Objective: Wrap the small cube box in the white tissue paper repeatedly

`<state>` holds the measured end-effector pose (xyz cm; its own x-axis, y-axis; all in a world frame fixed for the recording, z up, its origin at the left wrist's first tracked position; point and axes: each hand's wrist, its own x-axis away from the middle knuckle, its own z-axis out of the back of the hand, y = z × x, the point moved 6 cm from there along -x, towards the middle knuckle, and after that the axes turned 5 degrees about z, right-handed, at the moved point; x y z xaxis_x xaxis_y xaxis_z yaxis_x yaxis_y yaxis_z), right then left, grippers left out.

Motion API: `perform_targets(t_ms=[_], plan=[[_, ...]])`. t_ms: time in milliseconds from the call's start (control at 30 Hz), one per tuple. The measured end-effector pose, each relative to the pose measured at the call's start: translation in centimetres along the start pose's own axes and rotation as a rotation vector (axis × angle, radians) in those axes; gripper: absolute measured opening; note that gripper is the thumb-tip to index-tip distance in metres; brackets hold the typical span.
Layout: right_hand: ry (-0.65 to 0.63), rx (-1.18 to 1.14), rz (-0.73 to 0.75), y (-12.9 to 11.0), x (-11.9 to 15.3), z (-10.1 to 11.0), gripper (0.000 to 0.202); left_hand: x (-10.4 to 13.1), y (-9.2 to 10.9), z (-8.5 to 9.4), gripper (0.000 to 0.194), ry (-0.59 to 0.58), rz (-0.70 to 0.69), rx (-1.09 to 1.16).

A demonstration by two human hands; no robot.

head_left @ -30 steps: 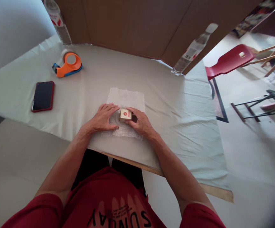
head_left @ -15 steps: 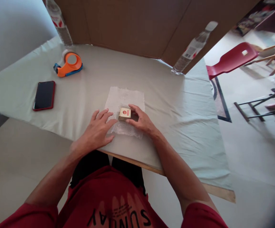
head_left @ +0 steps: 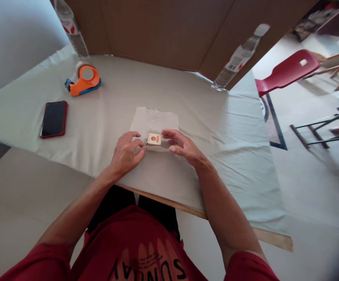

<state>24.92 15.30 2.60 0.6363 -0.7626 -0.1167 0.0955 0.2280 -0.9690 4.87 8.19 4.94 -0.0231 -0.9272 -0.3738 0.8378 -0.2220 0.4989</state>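
A small cream box with red print (head_left: 154,139) lies on a translucent, whitish sheet of bubble wrap (head_left: 153,117) at the middle of the table. On the box's left, my left hand (head_left: 127,152) has its fingers curled and closed on the near edge of the wrap. My right hand (head_left: 187,148) is at the box's right side, thumb on the other end of that edge and fingers reaching past it. The near part of the wrap is raised in front of the box, between both hands. What lies under the fingertips is partly hidden.
An orange tape dispenser (head_left: 85,81) and a dark phone with a red case (head_left: 54,119) lie to the left. Brown cardboard (head_left: 163,31) stands along the back, with a plastic bottle (head_left: 76,37) at its left and another bottle (head_left: 239,58) at its right. A red chair (head_left: 289,72) is beyond.
The near edge of the bubble wrap, flat before, is now lifted toward the box. My left hand has curled its fingers; my right hand has let go of the box and shifted slightly right.
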Motion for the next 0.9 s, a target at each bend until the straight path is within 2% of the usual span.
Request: perform_targets(t_ms=[100, 167, 267, 367, 533, 667, 900], plan=[[-0.011, 0.031, 0.014, -0.5, 0.2, 0.4, 0.077, -1.5, -0.3, -0.2, 0.007, -0.011, 0.065, 0.09], [0.042, 0.087, 0.004, -0.4, 0.1, 0.5, 0.074, -2.2, -0.5, -0.5, 0.007, -0.022, 0.094, 0.133], [0.165, 0.129, 0.019, 0.0, -0.2, 0.3, 0.051, -2.6, -0.7, -0.7, 0.006, -0.032, 0.098, 0.18], [0.235, 0.094, 0.062, 0.4, -0.5, -0.2, 0.026, -2.6, -0.9, -0.8, 0.008, -0.073, 0.086, 0.221], [0.295, 0.059, 0.088, 0.6, -0.8, -0.8, 0.022, -2.9, -0.9, -1.0, 0.008, -0.119, 0.138, 0.338], [0.301, 0.057, 0.08, 0.3, -1.0, -1.1, 0.017, -3.2, -1.1, -1.9, 0.016, -0.143, 0.237, 0.511], [0.385, 0.03, 0.06, 0.1, -1.2, -1.4, 0.015, -3.2, -1.8, -2.6, 0.021, -0.107, 0.283, 0.68]])
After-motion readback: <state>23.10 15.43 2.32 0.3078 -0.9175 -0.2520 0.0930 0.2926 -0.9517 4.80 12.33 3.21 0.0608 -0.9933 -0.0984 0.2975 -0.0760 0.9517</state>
